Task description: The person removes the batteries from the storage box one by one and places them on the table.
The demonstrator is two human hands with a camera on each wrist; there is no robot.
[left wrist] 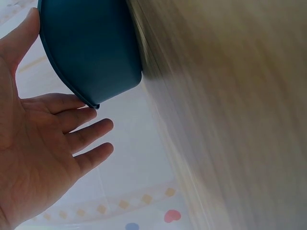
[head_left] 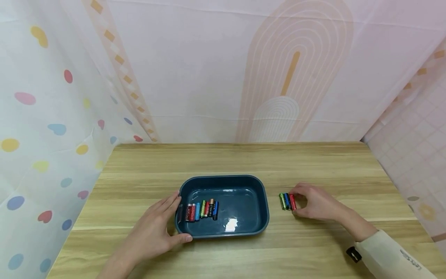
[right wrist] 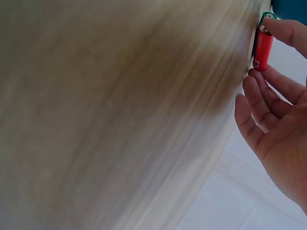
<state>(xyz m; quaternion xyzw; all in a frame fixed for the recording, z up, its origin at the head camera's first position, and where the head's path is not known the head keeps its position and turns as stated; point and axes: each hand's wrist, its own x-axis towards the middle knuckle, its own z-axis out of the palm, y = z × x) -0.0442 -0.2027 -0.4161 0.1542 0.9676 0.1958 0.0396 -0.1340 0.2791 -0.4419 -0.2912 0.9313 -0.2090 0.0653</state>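
My left hand [head_left: 151,228] rests at the left end of a dark blue rectangular tray [head_left: 240,221], thumb on the near rim and fingers along the left rim. In the left wrist view its fingers are nearly straight against the tray's edge. Right of the tray, my right hand [head_left: 318,203] pinches a red battery [right wrist: 263,48] by its two ends, between thumb and fingertips. That battery stands at the right of a short row, beside a blue battery [head_left: 287,201] and a green battery [head_left: 282,201].
Inside the tray, several batteries lie side by side toward the left, among them a light blue battery [head_left: 197,211] and a copper-topped black battery [head_left: 211,208]. All stand on a wooden table [head_left: 230,159]. A patterned cloth [head_left: 195,77] hangs behind and at both sides.
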